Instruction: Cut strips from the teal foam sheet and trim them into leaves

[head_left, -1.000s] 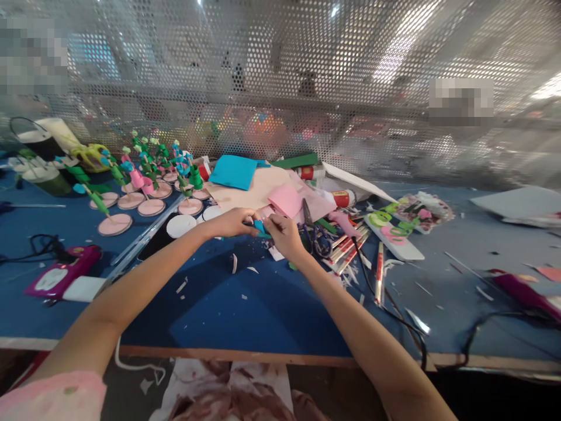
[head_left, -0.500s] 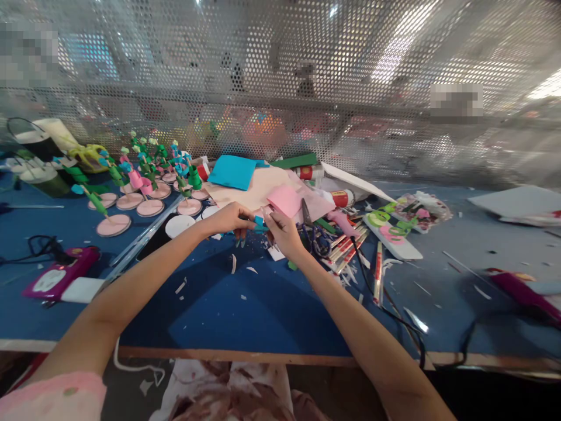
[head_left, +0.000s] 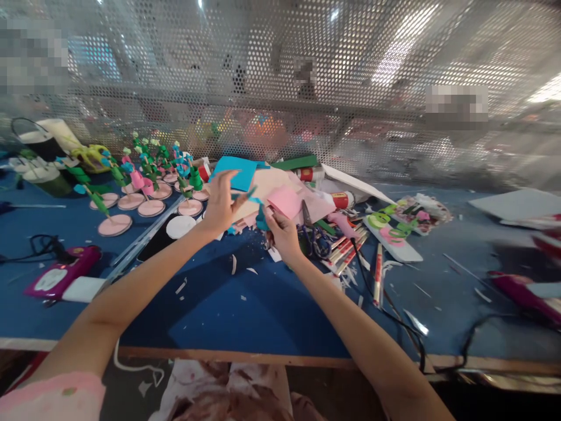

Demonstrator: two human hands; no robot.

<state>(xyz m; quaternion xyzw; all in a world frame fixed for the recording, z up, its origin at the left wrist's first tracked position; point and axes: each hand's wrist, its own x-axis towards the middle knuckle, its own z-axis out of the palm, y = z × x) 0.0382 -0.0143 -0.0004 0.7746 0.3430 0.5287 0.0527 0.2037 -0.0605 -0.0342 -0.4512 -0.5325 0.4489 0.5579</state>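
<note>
My left hand (head_left: pixel 220 202) is raised above the blue table (head_left: pixel 245 304), its fingers pinching one end of a thin teal paper strip (head_left: pixel 255 206). My right hand (head_left: pixel 281 232) sits lower and to the right, closed on the other end of the strip. Both hands hover in front of a pile of coloured paper sheets (head_left: pixel 267 184), with a pink square (head_left: pixel 285 200) and a blue sheet (head_left: pixel 235 171) on it. Scissors (head_left: pixel 312 231) lie just right of my right hand.
Several paper flowers on round pink bases (head_left: pixel 144 181) stand at the left. A magenta glue gun (head_left: pixel 61 275) with a cable lies near the left edge. Glue bottles (head_left: pixel 344 197), sticks (head_left: pixel 350 242), a tray of paper rings (head_left: pixel 394 231) and another magenta tool (head_left: pixel 526 289) fill the right. A perforated metal screen (head_left: pixel 307 88) backs the table.
My left hand has lifted up and to the left, drawing the teal strip out longer. My right hand stayed low, holding its end.
</note>
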